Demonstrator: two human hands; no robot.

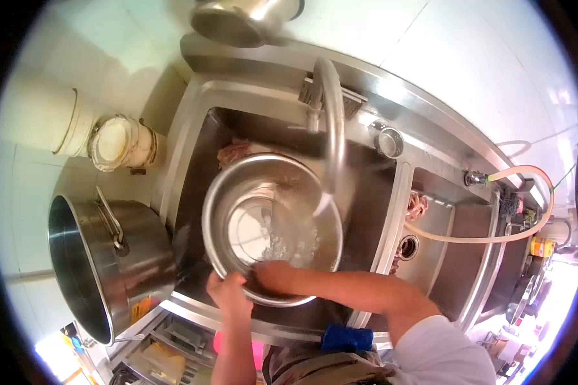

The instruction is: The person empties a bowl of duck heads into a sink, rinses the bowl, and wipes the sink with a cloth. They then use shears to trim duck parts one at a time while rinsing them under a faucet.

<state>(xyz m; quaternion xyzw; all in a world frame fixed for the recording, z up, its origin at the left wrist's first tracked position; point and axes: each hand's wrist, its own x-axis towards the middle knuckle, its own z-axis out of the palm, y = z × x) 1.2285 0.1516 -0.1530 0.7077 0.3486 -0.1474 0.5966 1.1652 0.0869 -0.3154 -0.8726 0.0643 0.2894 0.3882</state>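
Note:
A large round metal bowl (212, 218) stands in the left sink basin (192, 256). Water runs into it from the curved faucet (332, 122), and bubbles show on the surface. At the bowl's near-left rim, my left hand (228, 290) is closed on the edge. My right hand (273, 276) reaches inside, low against the near wall, where blur and the water obscure its fingers; whether it holds anything I cannot make out. A reddish piece of what looks like raw meat (234, 153) lies in the basin behind the bowl.
A big steel pot (135, 256) flanks the sink on the left, with white buckets (119, 144) behind it. To the right, another basin (440, 221) holds more meat-like pieces (417, 205) and a pale hose (443, 239). A small metal cup (389, 142) sits on the back ledge.

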